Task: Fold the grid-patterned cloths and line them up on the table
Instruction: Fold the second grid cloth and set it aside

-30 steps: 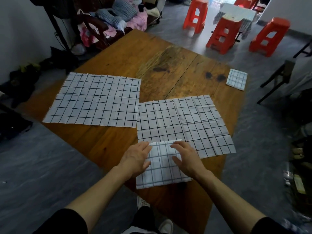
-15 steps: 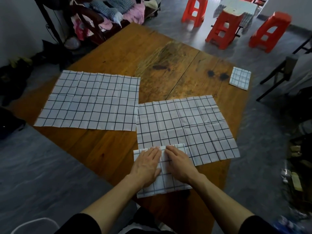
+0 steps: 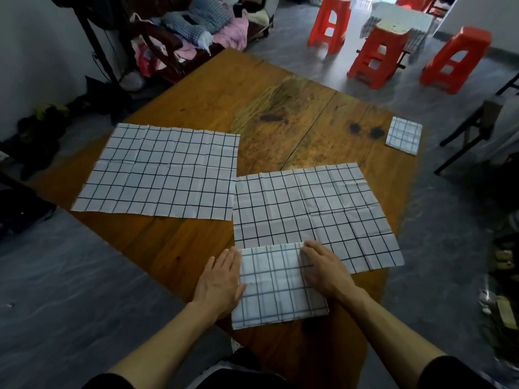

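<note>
A folded grid-patterned cloth (image 3: 276, 287) lies at the near edge of the wooden table (image 3: 213, 88). My left hand (image 3: 222, 279) rests flat on its left edge, fingers together and pointing away. My right hand (image 3: 323, 270) lies flat on its right part, pressing it down. The folded cloth's far edge overlaps a spread-out grid cloth (image 3: 311, 206). A second spread-out grid cloth (image 3: 163, 171) lies to the left. A small folded grid cloth (image 3: 404, 135) sits at the table's far right edge.
Three red plastic stools (image 3: 376, 54) stand on the grey floor beyond the table. A chair piled with clothes (image 3: 196, 26) is at the far left corner. A dark chair (image 3: 471, 127) stands right of the table. My shoe shows below the near edge.
My hands, together at the middle of the folded cloth half a second ago, have slid apart to its left and right sides. The cloth lies flatter.
</note>
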Tool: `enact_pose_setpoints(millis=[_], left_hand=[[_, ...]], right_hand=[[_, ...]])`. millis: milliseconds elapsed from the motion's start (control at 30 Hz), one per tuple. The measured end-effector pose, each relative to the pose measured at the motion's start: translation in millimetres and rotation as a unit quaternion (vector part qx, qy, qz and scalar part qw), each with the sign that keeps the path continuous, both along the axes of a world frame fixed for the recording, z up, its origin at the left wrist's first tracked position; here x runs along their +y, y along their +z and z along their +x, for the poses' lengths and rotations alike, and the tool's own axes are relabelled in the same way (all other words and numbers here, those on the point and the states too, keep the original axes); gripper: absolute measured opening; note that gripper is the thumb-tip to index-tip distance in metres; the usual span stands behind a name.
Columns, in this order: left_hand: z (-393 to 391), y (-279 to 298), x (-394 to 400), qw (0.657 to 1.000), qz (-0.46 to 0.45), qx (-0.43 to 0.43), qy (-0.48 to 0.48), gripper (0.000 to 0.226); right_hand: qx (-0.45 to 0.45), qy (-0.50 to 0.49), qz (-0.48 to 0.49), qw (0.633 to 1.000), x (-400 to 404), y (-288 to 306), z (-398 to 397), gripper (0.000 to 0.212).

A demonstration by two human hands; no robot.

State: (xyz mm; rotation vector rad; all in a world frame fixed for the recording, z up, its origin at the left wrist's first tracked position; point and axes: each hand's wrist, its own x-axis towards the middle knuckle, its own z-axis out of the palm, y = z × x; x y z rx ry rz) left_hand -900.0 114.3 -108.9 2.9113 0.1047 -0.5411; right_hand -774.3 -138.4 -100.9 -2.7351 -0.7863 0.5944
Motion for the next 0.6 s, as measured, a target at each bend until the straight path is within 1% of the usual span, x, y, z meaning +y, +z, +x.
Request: enact_pose_setpoints(millis=[67, 133, 200, 267, 333, 433, 467, 567, 600], left_hand=[[2, 3, 0, 1.0, -0.008, -0.02, 0.006, 0.079], [9, 7, -2, 0.998, -0.01, -0.058, 0.012, 0.07], [19, 11, -5, 0.996, -0.003, -0.083, 0.014, 0.059], [30, 13, -10, 0.996, 0.005, -0.088, 0.004, 0.052], [39, 14, -18, 0.996, 0.005, -0.088, -0.011, 0.046], [44, 13, -25, 0.996, 0.0, -0.086, -0.027, 0.035], [44, 11, -25, 0.996, -0.003, -0.084, -0.028, 0.034], [41, 6, -15, 0.996, -0.011, -0.083, -0.027, 0.035], [40, 5, -10, 0.996, -0.011, -0.082, -0.023, 0.036]], right_hand=[[-0.021, 0.005, 0.003, 1.0, 3, 2, 0, 0.054], [-0.043, 0.001, 0.01, 0.999, 8, 4, 0, 0.047], [-0.051, 0.004, 0.01, 0.999, 18, 7, 0, 0.051], [-0.047, 0.016, 0.017, 0.999, 32, 7, -4, 0.054], [-0.032, 0.039, 0.027, 0.998, 48, 9, -9, 0.053], [-0.039, 0.097, 0.063, 0.992, 61, 7, -14, 0.033], [-0.039, 0.102, 0.066, 0.992, 61, 6, -14, 0.031], [-0.044, 0.07, 0.053, 0.995, 47, 4, -9, 0.035], [-0.053, 0.051, 0.054, 0.996, 41, 4, -5, 0.033]])
